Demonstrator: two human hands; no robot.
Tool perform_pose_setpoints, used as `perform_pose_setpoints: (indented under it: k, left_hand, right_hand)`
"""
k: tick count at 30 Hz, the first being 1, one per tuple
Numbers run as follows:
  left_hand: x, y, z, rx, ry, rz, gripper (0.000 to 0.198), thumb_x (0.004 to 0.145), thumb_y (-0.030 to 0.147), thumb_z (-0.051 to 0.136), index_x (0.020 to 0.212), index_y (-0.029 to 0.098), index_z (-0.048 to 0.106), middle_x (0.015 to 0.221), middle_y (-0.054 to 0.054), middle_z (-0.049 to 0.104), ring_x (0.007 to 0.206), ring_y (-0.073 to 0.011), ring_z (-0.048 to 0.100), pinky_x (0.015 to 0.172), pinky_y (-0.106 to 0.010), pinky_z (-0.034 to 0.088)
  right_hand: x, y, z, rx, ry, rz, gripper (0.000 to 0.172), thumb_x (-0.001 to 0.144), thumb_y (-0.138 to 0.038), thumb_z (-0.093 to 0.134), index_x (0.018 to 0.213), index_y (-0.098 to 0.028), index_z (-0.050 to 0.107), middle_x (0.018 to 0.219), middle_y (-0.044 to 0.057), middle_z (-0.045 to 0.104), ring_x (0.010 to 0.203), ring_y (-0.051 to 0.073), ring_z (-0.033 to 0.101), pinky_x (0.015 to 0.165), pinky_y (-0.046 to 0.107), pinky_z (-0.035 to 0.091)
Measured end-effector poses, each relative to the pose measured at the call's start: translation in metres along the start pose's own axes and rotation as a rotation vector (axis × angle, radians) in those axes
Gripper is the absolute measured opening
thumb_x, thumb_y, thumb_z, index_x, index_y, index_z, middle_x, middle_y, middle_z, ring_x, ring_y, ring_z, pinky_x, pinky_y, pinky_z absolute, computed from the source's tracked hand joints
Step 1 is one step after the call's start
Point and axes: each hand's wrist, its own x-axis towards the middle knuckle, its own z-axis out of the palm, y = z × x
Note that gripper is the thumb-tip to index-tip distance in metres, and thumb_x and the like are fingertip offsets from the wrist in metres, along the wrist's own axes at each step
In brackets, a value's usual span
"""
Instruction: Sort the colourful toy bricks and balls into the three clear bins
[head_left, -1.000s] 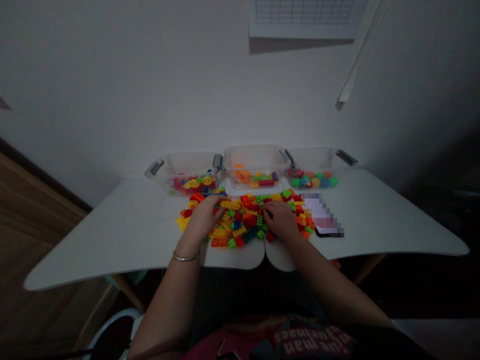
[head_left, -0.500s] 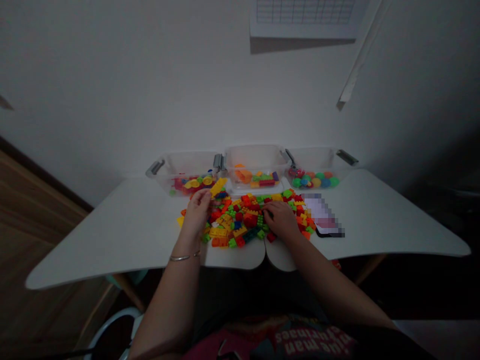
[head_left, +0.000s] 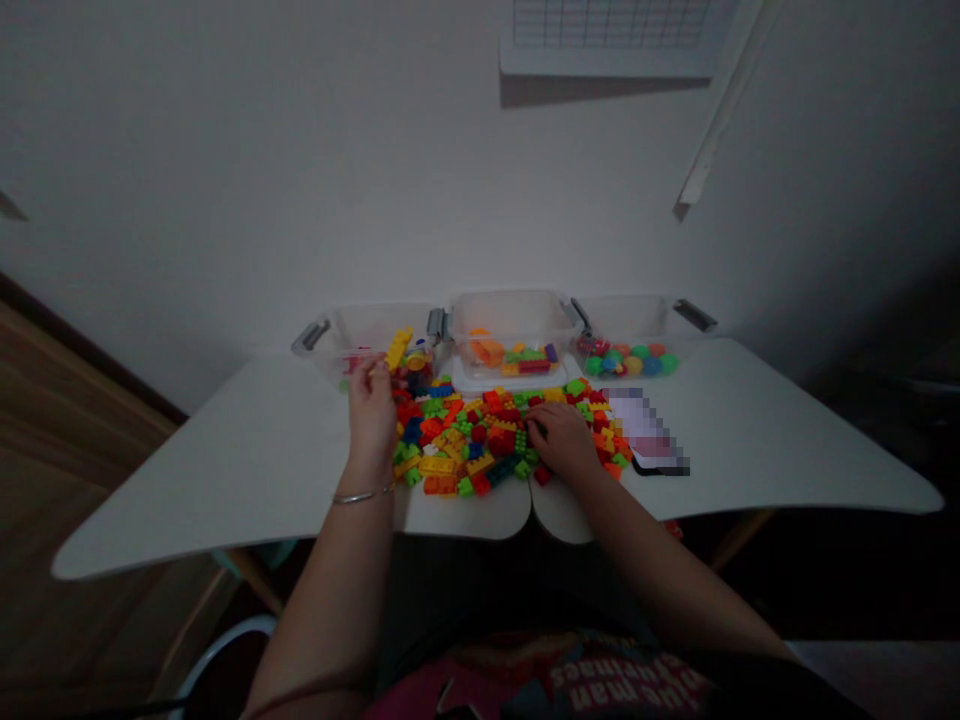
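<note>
A yellow toy building brick (head_left: 399, 347) is pinched in my left hand (head_left: 370, 395), raised at the front of the left clear bin (head_left: 337, 362). That bin holds yellow, red and blue pieces. My right hand (head_left: 564, 437) rests on the right part of a pile of mixed building bricks (head_left: 450, 443), its fingers curled down among them. Whether those fingers grip a brick is hidden. The pile is red, yellow, green, orange and blue, spread on the white table (head_left: 247, 450).
A middle clear bin (head_left: 517, 310) holds orange pieces and bricks; the right clear bin (head_left: 634, 315) holds coloured balls. A phone (head_left: 645, 430) with a blurred screen lies right of the pile. The wall stands close behind the bins. A gap splits the table's front edge.
My left hand has moved left and up with the yellow brick, from above the pile's edge to the left bin's front. My right hand has stayed in place.
</note>
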Motion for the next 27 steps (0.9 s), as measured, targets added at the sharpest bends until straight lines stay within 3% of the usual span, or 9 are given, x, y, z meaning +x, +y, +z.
perform_pose_setpoints:
  k: [3, 8, 13, 17, 24, 27]
  left_hand:
    - [0.016, 0.002, -0.006, 0.313, 0.135, 0.348, 0.025, 0.087, 0.034, 0.060, 0.107, 0.018, 0.059, 0.099, -0.004, 0.066, 0.085, -0.0146, 0.063, 0.076, -0.027, 0.051]
    - [0.037, 0.006, -0.015, 0.725, 0.170, 0.560, 0.027, 0.087, 0.028, 0.058, 0.111, 0.017, 0.062, 0.110, -0.010, 0.067, 0.102, -0.0248, 0.062, 0.097, -0.042, 0.047]
    - [0.043, 0.005, -0.010, 0.991, 0.008, 0.584, 0.031, 0.090, 0.020, 0.049, 0.116, 0.016, 0.065, 0.117, -0.016, 0.066, 0.114, -0.0307, 0.058, 0.102, -0.047, 0.043]
    - [0.038, 0.002, -0.005, 1.185, -0.066, 0.557, 0.043, 0.092, 0.027, 0.045, 0.129, 0.015, 0.063, 0.120, -0.018, 0.066, 0.116, -0.0332, 0.056, 0.104, -0.049, 0.041]
    - [0.032, -0.004, -0.003, 1.277, -0.113, 0.569, 0.063, 0.090, 0.032, 0.047, 0.150, 0.012, 0.045, 0.133, -0.020, 0.061, 0.127, -0.0367, 0.047, 0.112, -0.053, 0.031]
    - [0.030, -0.007, -0.004, 1.311, -0.178, 0.574, 0.063, 0.089, 0.033, 0.050, 0.150, 0.015, 0.046, 0.143, -0.019, 0.055, 0.136, -0.0388, 0.039, 0.115, -0.057, 0.026]
  right_hand:
    - [0.000, 0.000, -0.001, 0.004, -0.005, 0.004, 0.018, 0.089, -0.018, 0.056, 0.089, -0.020, 0.074, 0.102, 0.008, 0.076, 0.098, 0.024, 0.067, 0.095, 0.041, 0.047]
    - [-0.001, 0.002, 0.000, 0.002, -0.018, 0.008, 0.018, 0.091, -0.018, 0.056, 0.090, -0.021, 0.074, 0.103, 0.008, 0.076, 0.100, 0.025, 0.066, 0.096, 0.042, 0.047]
    - [-0.001, 0.002, 0.000, -0.004, -0.018, 0.018, 0.017, 0.091, -0.019, 0.057, 0.090, -0.020, 0.074, 0.103, 0.007, 0.076, 0.100, 0.026, 0.067, 0.095, 0.042, 0.047]
    - [-0.001, 0.001, 0.000, -0.005, -0.023, 0.010, 0.018, 0.091, -0.019, 0.057, 0.089, -0.020, 0.074, 0.102, 0.007, 0.077, 0.099, 0.026, 0.067, 0.095, 0.042, 0.047]
    - [-0.001, 0.001, 0.001, 0.011, -0.024, 0.018, 0.018, 0.091, -0.018, 0.056, 0.090, -0.021, 0.074, 0.102, 0.007, 0.077, 0.099, 0.024, 0.067, 0.095, 0.041, 0.046]
    - [-0.001, 0.001, 0.001, 0.007, -0.025, 0.019, 0.018, 0.091, -0.019, 0.056, 0.090, -0.021, 0.074, 0.104, 0.008, 0.076, 0.100, 0.024, 0.067, 0.096, 0.041, 0.046]
